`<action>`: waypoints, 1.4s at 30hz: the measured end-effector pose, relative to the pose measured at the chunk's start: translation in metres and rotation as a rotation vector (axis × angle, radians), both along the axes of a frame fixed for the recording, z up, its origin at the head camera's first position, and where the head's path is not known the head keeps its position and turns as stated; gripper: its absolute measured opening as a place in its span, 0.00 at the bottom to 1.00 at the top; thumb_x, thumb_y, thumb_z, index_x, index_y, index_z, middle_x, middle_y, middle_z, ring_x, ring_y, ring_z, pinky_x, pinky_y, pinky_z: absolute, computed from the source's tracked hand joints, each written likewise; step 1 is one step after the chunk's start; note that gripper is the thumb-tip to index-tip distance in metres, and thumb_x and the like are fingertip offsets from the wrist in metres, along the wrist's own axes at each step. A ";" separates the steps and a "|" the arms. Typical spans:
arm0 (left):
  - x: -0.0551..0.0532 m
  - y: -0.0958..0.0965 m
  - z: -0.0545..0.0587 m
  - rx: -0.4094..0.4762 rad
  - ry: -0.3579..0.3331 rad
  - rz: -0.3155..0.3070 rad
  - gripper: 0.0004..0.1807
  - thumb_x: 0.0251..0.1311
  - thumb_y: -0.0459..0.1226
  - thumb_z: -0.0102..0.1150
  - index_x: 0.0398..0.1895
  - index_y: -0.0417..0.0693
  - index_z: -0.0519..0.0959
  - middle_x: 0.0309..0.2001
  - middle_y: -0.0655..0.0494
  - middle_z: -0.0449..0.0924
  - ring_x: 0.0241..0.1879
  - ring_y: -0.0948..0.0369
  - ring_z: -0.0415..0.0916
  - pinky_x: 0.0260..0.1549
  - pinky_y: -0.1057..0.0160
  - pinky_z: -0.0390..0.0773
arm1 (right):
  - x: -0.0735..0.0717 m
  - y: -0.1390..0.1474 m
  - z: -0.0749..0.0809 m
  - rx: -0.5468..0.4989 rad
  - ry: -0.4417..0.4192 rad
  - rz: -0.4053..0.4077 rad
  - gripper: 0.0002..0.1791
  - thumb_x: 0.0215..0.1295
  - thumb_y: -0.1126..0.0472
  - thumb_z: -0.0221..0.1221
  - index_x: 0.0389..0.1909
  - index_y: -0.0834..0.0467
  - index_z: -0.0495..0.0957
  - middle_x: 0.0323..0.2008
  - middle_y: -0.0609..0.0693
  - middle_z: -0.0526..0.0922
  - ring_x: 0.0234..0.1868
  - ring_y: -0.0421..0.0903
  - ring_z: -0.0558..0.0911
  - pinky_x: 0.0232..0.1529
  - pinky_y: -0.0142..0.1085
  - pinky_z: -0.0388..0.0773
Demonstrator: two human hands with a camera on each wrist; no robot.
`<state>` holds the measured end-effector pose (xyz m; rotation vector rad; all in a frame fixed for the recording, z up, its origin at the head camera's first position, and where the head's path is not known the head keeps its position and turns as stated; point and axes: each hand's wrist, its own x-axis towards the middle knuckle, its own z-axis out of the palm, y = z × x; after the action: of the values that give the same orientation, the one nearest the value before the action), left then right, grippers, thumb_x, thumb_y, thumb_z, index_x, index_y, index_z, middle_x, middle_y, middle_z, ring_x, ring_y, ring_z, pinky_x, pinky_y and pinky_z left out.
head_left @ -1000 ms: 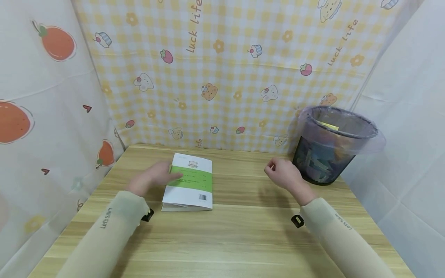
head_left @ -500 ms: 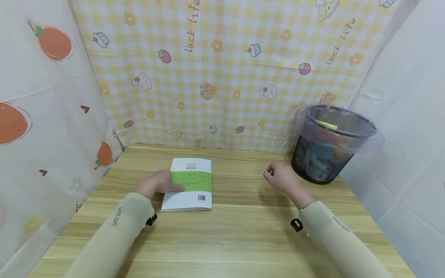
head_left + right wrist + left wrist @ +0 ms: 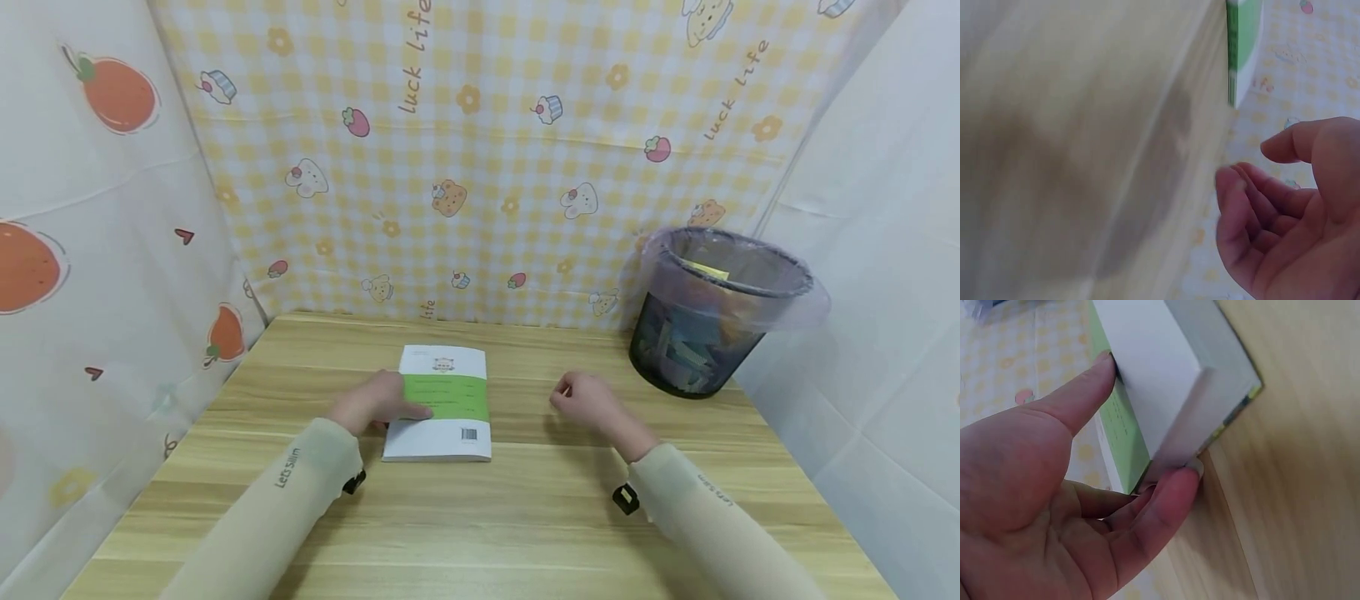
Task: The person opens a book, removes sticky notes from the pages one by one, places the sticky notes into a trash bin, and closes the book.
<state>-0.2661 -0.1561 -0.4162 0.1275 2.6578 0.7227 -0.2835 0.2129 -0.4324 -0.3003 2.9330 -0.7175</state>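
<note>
A white book (image 3: 442,440) with a green band across its cover lies on the table, barcode side up. My left hand (image 3: 381,397) grips its left edge. In the left wrist view the thumb (image 3: 1094,381) lies on the cover, and the curled fingers (image 3: 1172,500) meet the book's edge low down. My right hand (image 3: 588,402) hovers to the right of the book, apart from it. Its fingers (image 3: 1238,206) are loosely curled and hold nothing, with a gap to the thumb.
A dark bin (image 3: 678,350) with a thin purple liner stands at the back right of the wooden table (image 3: 480,533). Something yellow (image 3: 708,271) shows inside it. Patterned curtains (image 3: 487,167) hang behind the table and along both sides.
The left hand has come down onto the book, whose cover has settled flat, and has slid it right. The right hand has moved slightly left and nearer to me.
</note>
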 end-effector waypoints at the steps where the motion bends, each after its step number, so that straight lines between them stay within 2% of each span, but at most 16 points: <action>1: 0.000 0.004 -0.001 0.007 -0.002 0.002 0.28 0.65 0.51 0.78 0.51 0.35 0.84 0.36 0.49 0.83 0.25 0.60 0.76 0.27 0.63 0.81 | 0.001 -0.003 -0.003 -0.051 -0.044 0.004 0.12 0.75 0.56 0.59 0.45 0.59 0.87 0.35 0.51 0.89 0.32 0.44 0.82 0.35 0.38 0.81; 4: 0.001 0.016 -0.004 0.014 -0.001 0.005 0.27 0.65 0.52 0.78 0.48 0.37 0.83 0.35 0.50 0.82 0.25 0.60 0.76 0.25 0.64 0.82 | 0.006 -0.014 -0.010 -0.238 -0.211 -0.017 0.12 0.76 0.58 0.58 0.47 0.62 0.86 0.35 0.53 0.87 0.33 0.44 0.83 0.35 0.37 0.85; 8: 0.001 0.033 -0.007 0.026 -0.023 0.029 0.26 0.64 0.52 0.80 0.44 0.39 0.82 0.33 0.50 0.82 0.24 0.58 0.76 0.23 0.63 0.79 | 0.011 -0.029 -0.017 -0.450 -0.397 -0.104 0.13 0.74 0.61 0.57 0.48 0.65 0.83 0.35 0.53 0.83 0.35 0.45 0.84 0.35 0.39 0.90; 12: 0.002 0.050 -0.005 0.014 -0.031 0.028 0.25 0.63 0.51 0.80 0.40 0.39 0.82 0.33 0.49 0.81 0.23 0.57 0.78 0.22 0.63 0.80 | 0.014 -0.043 -0.014 -0.534 -0.469 -0.190 0.12 0.71 0.60 0.57 0.46 0.66 0.80 0.36 0.53 0.81 0.36 0.45 0.86 0.37 0.41 0.93; 15: 0.001 0.058 -0.004 -0.017 -0.022 0.021 0.25 0.64 0.51 0.80 0.40 0.38 0.82 0.33 0.48 0.81 0.23 0.56 0.80 0.20 0.63 0.80 | 0.016 -0.050 -0.009 -0.568 -0.508 -0.227 0.09 0.71 0.59 0.58 0.43 0.62 0.77 0.36 0.51 0.79 0.35 0.45 0.84 0.38 0.41 0.92; 20: -0.001 0.063 -0.007 -0.031 -0.025 0.051 0.25 0.64 0.51 0.80 0.41 0.37 0.82 0.33 0.47 0.82 0.21 0.56 0.81 0.18 0.64 0.79 | 0.020 -0.053 -0.006 -0.645 -0.557 -0.254 0.09 0.72 0.58 0.61 0.35 0.57 0.73 0.29 0.47 0.74 0.29 0.41 0.75 0.32 0.32 0.82; 22: -0.001 0.063 -0.010 -0.013 -0.034 0.058 0.25 0.64 0.51 0.80 0.43 0.38 0.82 0.34 0.47 0.83 0.22 0.57 0.81 0.19 0.64 0.80 | 0.020 -0.051 -0.007 -0.662 -0.560 -0.248 0.10 0.73 0.56 0.63 0.38 0.59 0.78 0.29 0.47 0.79 0.29 0.40 0.77 0.32 0.31 0.80; 25: -0.001 0.062 -0.012 0.076 -0.071 0.062 0.26 0.63 0.50 0.80 0.50 0.38 0.83 0.38 0.47 0.84 0.27 0.56 0.83 0.24 0.62 0.85 | 0.019 -0.049 -0.010 -0.654 -0.547 -0.208 0.16 0.74 0.52 0.65 0.46 0.63 0.85 0.31 0.49 0.88 0.28 0.39 0.82 0.28 0.29 0.79; 28: -0.001 0.060 -0.014 0.194 -0.100 0.045 0.28 0.63 0.49 0.81 0.58 0.42 0.83 0.42 0.49 0.84 0.32 0.55 0.84 0.29 0.60 0.87 | 0.017 -0.047 -0.007 -0.648 -0.521 -0.149 0.22 0.74 0.53 0.65 0.59 0.66 0.83 0.36 0.54 0.93 0.28 0.39 0.87 0.27 0.30 0.83; 29: -0.001 0.059 -0.014 0.227 -0.110 0.041 0.28 0.63 0.49 0.80 0.58 0.42 0.83 0.41 0.48 0.85 0.31 0.55 0.83 0.29 0.60 0.87 | 0.016 -0.046 -0.004 -0.649 -0.507 -0.136 0.24 0.74 0.54 0.64 0.61 0.68 0.81 0.38 0.55 0.94 0.28 0.40 0.88 0.27 0.30 0.84; 31: -0.002 0.054 -0.017 0.284 -0.114 0.030 0.25 0.64 0.50 0.79 0.54 0.44 0.84 0.37 0.49 0.84 0.31 0.55 0.81 0.29 0.60 0.85 | 0.015 -0.043 0.006 -0.626 -0.465 -0.128 0.27 0.73 0.57 0.64 0.66 0.70 0.77 0.42 0.58 0.93 0.29 0.42 0.89 0.28 0.32 0.86; 32: -0.003 0.050 -0.017 0.298 -0.102 0.016 0.25 0.66 0.50 0.77 0.55 0.42 0.83 0.37 0.49 0.84 0.30 0.55 0.81 0.30 0.60 0.85 | 0.014 -0.041 0.013 -0.600 -0.433 -0.130 0.28 0.72 0.58 0.63 0.67 0.70 0.76 0.42 0.59 0.93 0.29 0.42 0.89 0.27 0.32 0.86; 35: -0.009 0.032 -0.014 0.337 -0.063 -0.015 0.25 0.74 0.51 0.68 0.54 0.37 0.83 0.35 0.47 0.85 0.29 0.56 0.82 0.32 0.58 0.87 | 0.008 -0.030 0.037 -0.513 -0.349 -0.146 0.31 0.70 0.59 0.63 0.70 0.70 0.74 0.41 0.59 0.91 0.26 0.41 0.85 0.22 0.30 0.78; 38: -0.016 0.013 -0.007 0.362 -0.017 -0.029 0.29 0.79 0.50 0.62 0.65 0.33 0.81 0.44 0.42 0.88 0.37 0.54 0.87 0.39 0.55 0.92 | 0.001 -0.018 0.062 -0.423 -0.289 -0.150 0.34 0.67 0.59 0.61 0.73 0.68 0.73 0.39 0.58 0.90 0.20 0.39 0.77 0.19 0.31 0.66; 39: -0.017 0.008 -0.005 0.377 -0.012 -0.019 0.28 0.80 0.50 0.61 0.64 0.34 0.81 0.47 0.40 0.88 0.39 0.53 0.87 0.41 0.54 0.92 | -0.001 -0.014 0.071 -0.398 -0.275 -0.148 0.35 0.67 0.59 0.60 0.74 0.68 0.73 0.39 0.57 0.89 0.20 0.39 0.76 0.19 0.32 0.65; 42: -0.020 -0.004 0.003 0.402 0.000 0.007 0.29 0.82 0.50 0.59 0.69 0.35 0.79 0.60 0.36 0.86 0.50 0.49 0.88 0.46 0.54 0.91 | -0.006 -0.008 0.092 -0.258 -0.225 -0.156 0.27 0.68 0.58 0.59 0.64 0.67 0.79 0.34 0.56 0.84 0.20 0.42 0.70 0.20 0.36 0.66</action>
<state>-0.2858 -0.1601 -0.4128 0.2243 2.4788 1.2506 -0.2890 0.2049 -0.3404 -0.0082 2.6722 -1.0776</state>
